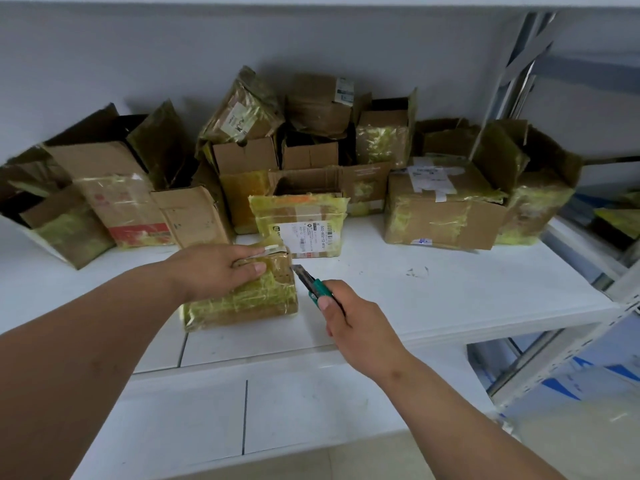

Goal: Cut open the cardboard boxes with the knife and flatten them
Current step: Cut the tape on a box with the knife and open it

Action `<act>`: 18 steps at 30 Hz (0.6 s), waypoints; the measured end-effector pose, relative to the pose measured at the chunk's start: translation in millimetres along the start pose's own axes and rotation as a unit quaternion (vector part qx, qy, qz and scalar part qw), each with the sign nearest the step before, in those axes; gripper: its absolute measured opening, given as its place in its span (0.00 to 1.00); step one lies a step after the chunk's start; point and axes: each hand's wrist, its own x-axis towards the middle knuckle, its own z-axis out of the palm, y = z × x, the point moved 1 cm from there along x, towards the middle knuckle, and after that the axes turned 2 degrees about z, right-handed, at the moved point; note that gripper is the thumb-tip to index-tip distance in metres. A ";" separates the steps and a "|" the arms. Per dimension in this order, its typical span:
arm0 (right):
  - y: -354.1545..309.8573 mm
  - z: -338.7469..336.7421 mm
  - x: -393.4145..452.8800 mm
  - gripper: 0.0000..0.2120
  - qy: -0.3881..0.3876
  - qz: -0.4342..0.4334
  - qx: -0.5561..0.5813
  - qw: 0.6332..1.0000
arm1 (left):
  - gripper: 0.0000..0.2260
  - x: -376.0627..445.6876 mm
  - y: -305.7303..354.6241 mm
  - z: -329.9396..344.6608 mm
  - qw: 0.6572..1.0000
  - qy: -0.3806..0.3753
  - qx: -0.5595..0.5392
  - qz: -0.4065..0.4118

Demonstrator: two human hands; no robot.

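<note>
**Knife blade at the corner of a taped box on a white shelf**

Seen from above, two bare arms reach forward over a white shelf [450, 299]; the left hand [214, 268] lies flat-fingered on top of a small cardboard box [242, 299] near the shelf's front edge, its fingers straight and pressing down, its grip not closed round anything; the box is wrapped in yellowish clear tape and sits just left of centre. The right hand [353, 323] has its grip clenched round the green handle of a utility knife [311, 282], thumb laid along the top; the blade points up and to the left, its tip at or just beside the upper right corner of the small box; whether it has pierced the cardboard cannot be told.

Just behind the small box stands a taped box with a white shipping label [299, 225], upright and facing the viewer; to the right, apart from it, a larger closed box [443, 206] with a label on top; along the wall runs a crowded pile of opened boxes [242, 147], flaps raised, some stacked on others. A metal rack upright [512, 84] rises at the right.
</note>
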 end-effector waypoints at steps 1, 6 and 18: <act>-1.7 1.2 1.1 0.12 0.007 0.001 -0.003 1.000 | 0.28 0.3 0.3 -0.2 1.000 0.001 -0.001 0.002; -8.0 4.8 8.8 0.13 0.033 0.012 -0.054 0.998 | 0.25 0.2 2.3 -0.9 1.000 0.005 0.001 0.010; -19.1 13.5 5.2 0.11 0.052 0.032 -0.121 0.991 | 0.27 0.3 -2.7 1.0 0.999 0.003 -0.025 0.020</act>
